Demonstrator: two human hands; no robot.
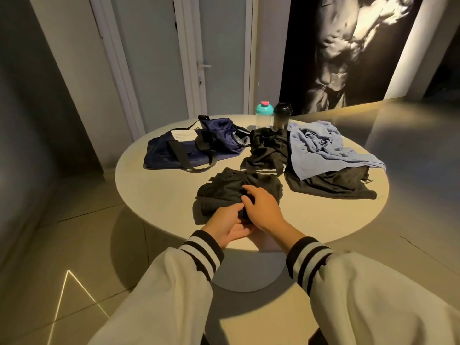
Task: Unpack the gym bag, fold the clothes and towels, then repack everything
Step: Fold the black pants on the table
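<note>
Round and pale, the worktop stands on a single central foot over a tiled floor, lit warmly from the near side. At its near edge our left hand lies with the palm turned inward, thumb and fingers closed on the near hem of a crumpled black garment. Our right hand sits on top of the same cloth, close against the left, with its fingers bent down into the folds. We cannot tell whether it pinches the cloth or only presses it. Both wrists come out of cream sleeves with black-striped cuffs.

Just beyond the black garment lie striped shorts, black with white bands along the near hem. To their right a blue towel lies loosely rumpled, draped over a dark garment that shows beneath its near edge and reaches towards the right rim. To the left of the shorts the gym bag, navy with black straps, lies slumped with a white paper tag on top.

At the far edge we see two bottles standing upright side by side, a teal-lidded bottle and a black-lidded bottle. Behind them are a white door and, to the right, a large black-and-white poster of a muscular torso.
</note>
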